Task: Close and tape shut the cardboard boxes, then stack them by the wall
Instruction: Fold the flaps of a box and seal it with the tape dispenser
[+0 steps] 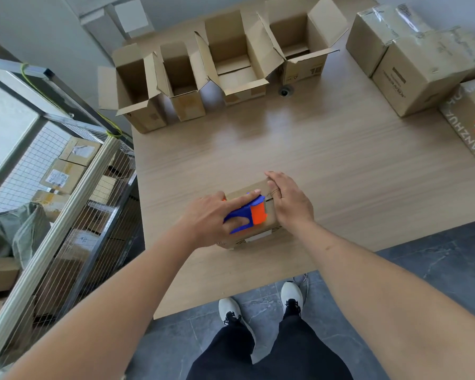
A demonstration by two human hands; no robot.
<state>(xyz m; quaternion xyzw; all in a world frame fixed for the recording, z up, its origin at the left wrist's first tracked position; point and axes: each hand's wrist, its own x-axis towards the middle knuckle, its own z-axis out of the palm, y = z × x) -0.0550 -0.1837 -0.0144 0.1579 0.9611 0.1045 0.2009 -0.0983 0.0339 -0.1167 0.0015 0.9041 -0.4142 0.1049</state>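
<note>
The small cardboard box (pixel 254 215) sits near me on the counter (pixel 340 160). My left hand (pixel 211 218) clamps its grip round the blue-and-orange tape dispenser (pixel 247 215), index finger straight along it, pointed right across the lid. My right hand (pixel 288 201) lies flat, fingers straight, pressing the box's right side. Four open boxes (pixel 203 72) wait far off.

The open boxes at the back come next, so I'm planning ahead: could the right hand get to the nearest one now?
Probably yes: bare table lies between the right hand and the open boxes, though that hand rests on the small box.
</note>
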